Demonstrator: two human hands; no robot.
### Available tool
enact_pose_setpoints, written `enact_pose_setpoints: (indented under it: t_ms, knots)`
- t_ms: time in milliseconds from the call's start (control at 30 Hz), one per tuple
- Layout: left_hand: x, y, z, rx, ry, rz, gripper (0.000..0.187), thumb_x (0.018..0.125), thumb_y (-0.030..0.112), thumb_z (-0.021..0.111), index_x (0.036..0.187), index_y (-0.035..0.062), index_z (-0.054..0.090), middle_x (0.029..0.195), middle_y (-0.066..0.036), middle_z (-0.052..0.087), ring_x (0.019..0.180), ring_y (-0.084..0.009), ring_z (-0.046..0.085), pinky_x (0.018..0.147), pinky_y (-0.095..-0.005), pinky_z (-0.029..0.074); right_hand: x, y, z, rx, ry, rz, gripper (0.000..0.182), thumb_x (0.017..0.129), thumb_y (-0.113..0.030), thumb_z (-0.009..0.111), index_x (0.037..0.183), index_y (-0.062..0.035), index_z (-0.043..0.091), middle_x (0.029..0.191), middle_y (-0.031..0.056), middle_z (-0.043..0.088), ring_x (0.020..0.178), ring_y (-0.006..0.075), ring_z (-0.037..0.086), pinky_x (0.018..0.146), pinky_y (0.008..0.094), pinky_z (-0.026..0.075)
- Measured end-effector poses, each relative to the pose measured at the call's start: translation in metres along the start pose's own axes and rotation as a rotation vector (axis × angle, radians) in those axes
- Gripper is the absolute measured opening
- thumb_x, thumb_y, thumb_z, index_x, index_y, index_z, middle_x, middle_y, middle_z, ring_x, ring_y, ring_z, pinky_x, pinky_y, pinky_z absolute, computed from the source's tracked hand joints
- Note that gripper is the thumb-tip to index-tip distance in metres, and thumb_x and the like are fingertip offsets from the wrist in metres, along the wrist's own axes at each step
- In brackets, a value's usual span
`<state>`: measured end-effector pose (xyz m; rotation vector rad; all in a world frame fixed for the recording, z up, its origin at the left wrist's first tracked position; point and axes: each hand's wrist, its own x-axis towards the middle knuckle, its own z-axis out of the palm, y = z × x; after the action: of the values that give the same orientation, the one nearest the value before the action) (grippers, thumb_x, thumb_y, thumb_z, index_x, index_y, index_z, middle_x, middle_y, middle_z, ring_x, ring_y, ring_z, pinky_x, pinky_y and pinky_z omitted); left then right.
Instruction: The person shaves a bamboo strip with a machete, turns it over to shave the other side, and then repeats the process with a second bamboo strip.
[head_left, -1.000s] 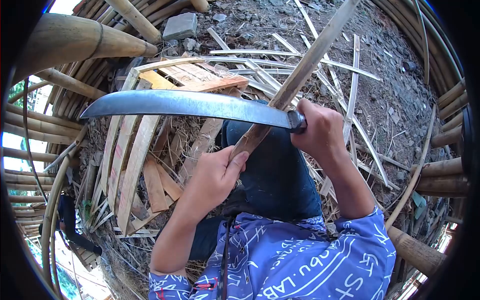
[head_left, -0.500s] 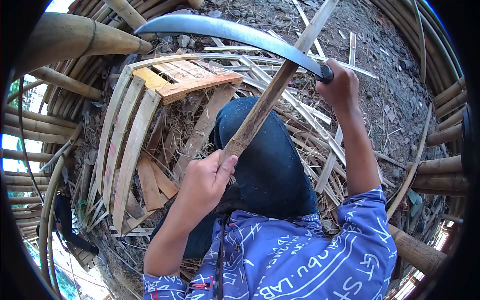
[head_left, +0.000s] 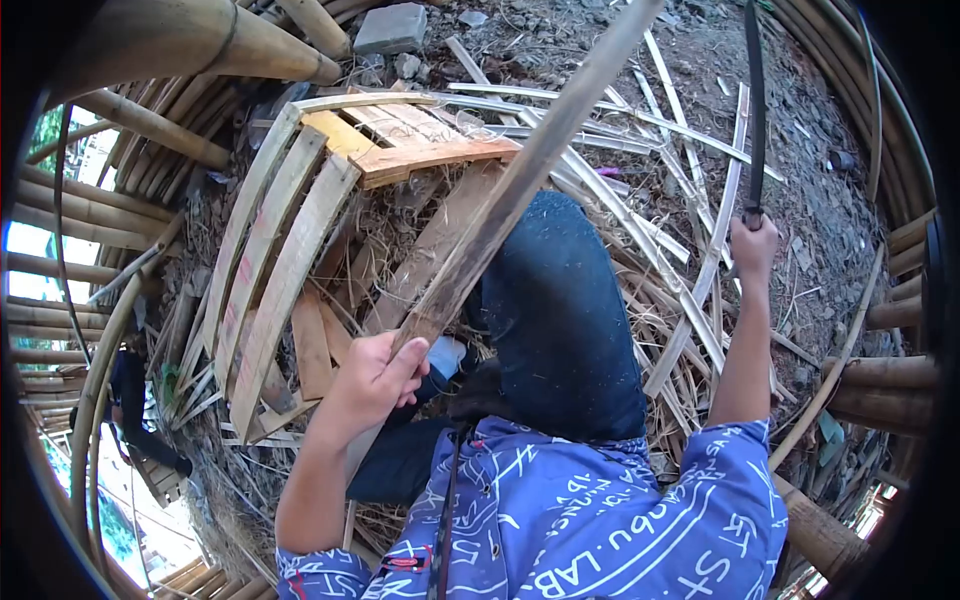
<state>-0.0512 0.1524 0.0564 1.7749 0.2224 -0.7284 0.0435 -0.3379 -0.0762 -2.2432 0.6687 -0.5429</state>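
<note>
My left hand (head_left: 375, 385) is closed round a long wooden strip (head_left: 500, 205), which slants up to the right past my bent knee. Out to the right, my right hand (head_left: 754, 245) grips the dark handle of a machete (head_left: 756, 110). Its long blade points up toward the top of the view, apart from the strip. Left of the strip lies a slatted wooden crate (head_left: 300, 230) tipped on the ground. Pale split strips (head_left: 650, 235) lie scattered beneath and beyond the held strip.
Thick bamboo poles (head_left: 150, 40) frame the left side, and more bamboo (head_left: 890, 375) stands at the right. A grey block (head_left: 390, 28) lies at the top. Another person (head_left: 135, 410) in dark clothes is at the far left.
The machete has come off the strip and swung right and upright with my right hand. My left hand and the strip have shifted slightly left and down.
</note>
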Motion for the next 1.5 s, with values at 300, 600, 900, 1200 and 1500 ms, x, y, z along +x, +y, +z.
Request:
enact_pose_setpoints:
  t_ms: [300,600,900,1200,1500]
  knots:
    - [0.038,0.050,0.018,0.105,-0.233,0.092,0.032,0.100,0.026,0.051,0.082,-0.0003,0.056,0.058,0.002,0.047,0.049,-0.0065,0.048,0.050,-0.0223,0.044,-0.077,-0.072,0.036,0.350,-0.168,-0.010,0.017,0.074,-0.004,0.064,0.065,-0.0044,0.050,0.055,-0.0041,0.046,0.049,0.0058,0.040,0.047,0.0251,0.028]
    - [0.057,0.077,0.033,0.171,-0.216,0.090,0.038,0.096,0.029,0.059,0.073,-0.0015,0.063,0.056,-0.001,0.057,0.049,-0.0076,0.055,0.047,-0.0228,0.042,-0.100,-0.133,0.034,0.823,-0.238,0.128,0.010,0.078,0.001,0.063,0.074,-0.0032,0.055,0.055,-0.0006,0.052,0.044,0.0076,0.048,0.042,0.0227,0.036]
    - [0.053,0.057,0.039,0.350,0.020,0.276,0.044,0.093,0.035,0.062,0.070,-0.0034,0.063,0.055,-0.004,0.056,0.051,-0.0083,0.053,0.049,-0.0267,0.041,-0.099,-0.108,0.029,1.077,-0.134,0.434,0.012,0.085,-0.002,0.056,0.086,-0.0095,0.047,0.061,-0.0015,0.044,0.045,0.0085,0.043,0.043,0.0249,0.040]
    - [0.032,0.057,0.047,0.493,0.134,0.384,0.032,0.095,0.029,0.056,0.085,-0.0002,0.062,0.063,-0.018,0.057,0.059,-0.0358,0.056,0.057,-0.0410,0.043,-0.102,-0.128,-0.008,1.383,-0.054,0.288,0.013,0.084,-0.002,0.048,0.081,-0.0125,0.041,0.058,-0.0043,0.035,0.045,0.0060,0.034,0.045,0.0228,0.035]
    - [0.021,0.052,0.067,0.740,0.470,0.529,0.027,0.089,0.030,0.062,0.077,0.0061,0.057,0.064,-0.013,0.059,0.060,-0.0336,0.060,0.052,-0.0421,0.045,-0.132,-0.167,-0.028,0.898,-0.426,-0.005,0.013,0.077,0.007,0.054,0.084,-0.0030,0.049,0.056,0.0014,0.047,0.039,0.0087,0.045,0.037,0.0229,0.035]
